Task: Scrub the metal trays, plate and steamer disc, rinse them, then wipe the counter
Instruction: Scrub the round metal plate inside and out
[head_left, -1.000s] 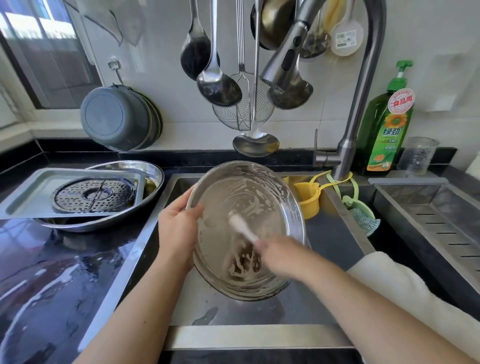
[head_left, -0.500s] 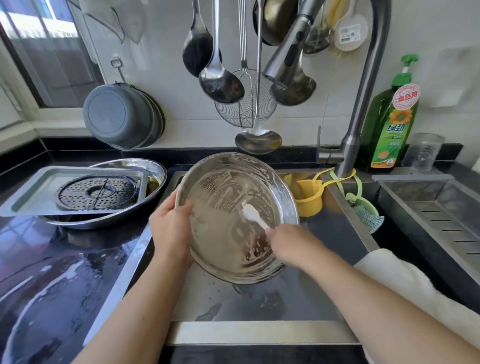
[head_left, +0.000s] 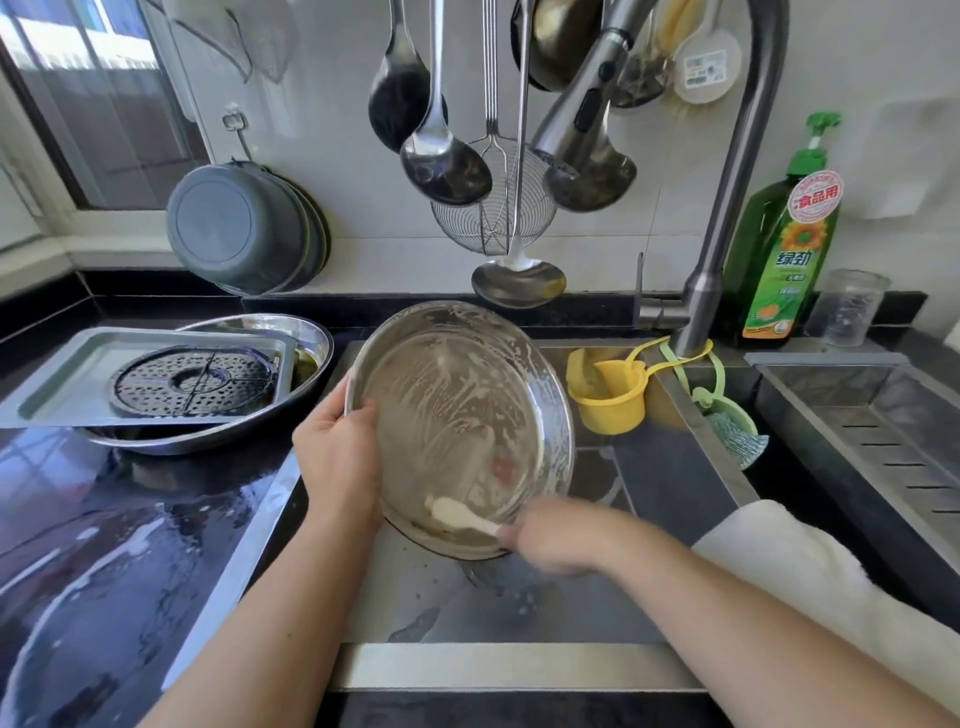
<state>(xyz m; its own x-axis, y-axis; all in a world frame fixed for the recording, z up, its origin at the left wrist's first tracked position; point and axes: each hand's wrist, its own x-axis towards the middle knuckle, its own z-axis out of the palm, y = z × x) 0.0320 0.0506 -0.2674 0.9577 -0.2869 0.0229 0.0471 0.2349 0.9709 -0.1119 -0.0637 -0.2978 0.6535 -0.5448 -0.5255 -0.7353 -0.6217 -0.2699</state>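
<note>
A round metal plate (head_left: 457, 395), streaked with soap foam, is tilted up over the sink (head_left: 519, 660). My left hand (head_left: 337, 462) grips its left rim. My right hand (head_left: 556, 540), blurred by motion, holds a white brush (head_left: 457, 514) whose head presses on the plate's lower inside. On the counter to the left, a rectangular metal tray (head_left: 67, 374) holds the perforated steamer disc (head_left: 192, 382). Both sit in an oval metal tray (head_left: 311, 338).
The tap (head_left: 727, 208) arches over the sink, its spray head (head_left: 576, 104) among hanging ladles and a wire skimmer. A yellow cup (head_left: 608, 400), green dish soap bottle (head_left: 789, 244), glass (head_left: 847, 306), white cloth (head_left: 810, 571) and drain rack (head_left: 883, 436) stand right. The black counter (head_left: 104, 545) is wet.
My right hand has swept the brush from the plate's middle down to its lower edge. The plate has shifted slightly in my left hand's grip.
</note>
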